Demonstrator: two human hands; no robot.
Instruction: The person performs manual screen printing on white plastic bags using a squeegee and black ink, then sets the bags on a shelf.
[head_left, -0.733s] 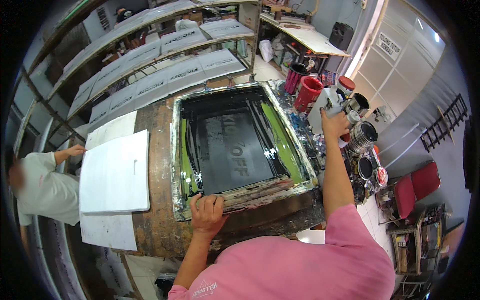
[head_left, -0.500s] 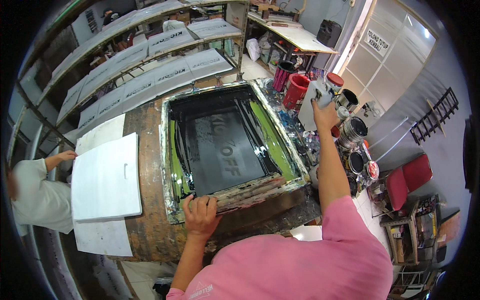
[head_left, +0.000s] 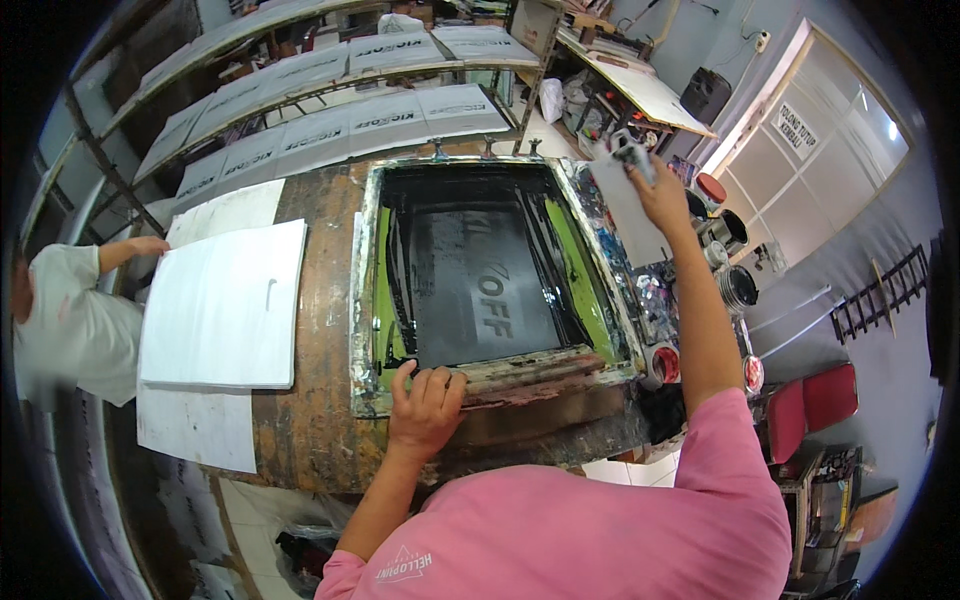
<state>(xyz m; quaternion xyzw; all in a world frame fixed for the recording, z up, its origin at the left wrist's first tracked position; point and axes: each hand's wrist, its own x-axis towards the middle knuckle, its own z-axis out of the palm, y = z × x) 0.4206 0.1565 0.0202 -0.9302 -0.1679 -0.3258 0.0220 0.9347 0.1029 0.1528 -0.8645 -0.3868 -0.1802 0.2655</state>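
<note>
A screen printing frame point(head_left: 366, 300) lies on the worktable, its mesh coated with black ink between green strips and showing dark lettering. My left hand point(head_left: 427, 410) curls its fingers over the frame's near edge, beside the left end of an ink-stained wooden bar point(head_left: 535, 371). My arm stretches out to the frame's far right, where my right hand point(head_left: 660, 195) grips a pale, flat sheet point(head_left: 628, 208) with dark marks near its top. What the fingers cover of the sheet is hidden.
A stack of white sheets point(head_left: 225, 310) lies left on the worktable point(head_left: 320, 420), touched by another person's hand point(head_left: 148, 246). Ink cans point(head_left: 735, 288) crowd the right side. Drying racks point(head_left: 300, 95) with printed sheets stand behind. A red chair point(head_left: 820, 405) is at right.
My right hand has carried the pale sheet away from the red ink cans, nearer the frame's far right corner. The view has shifted. My left hand stays at the frame's near edge.
</note>
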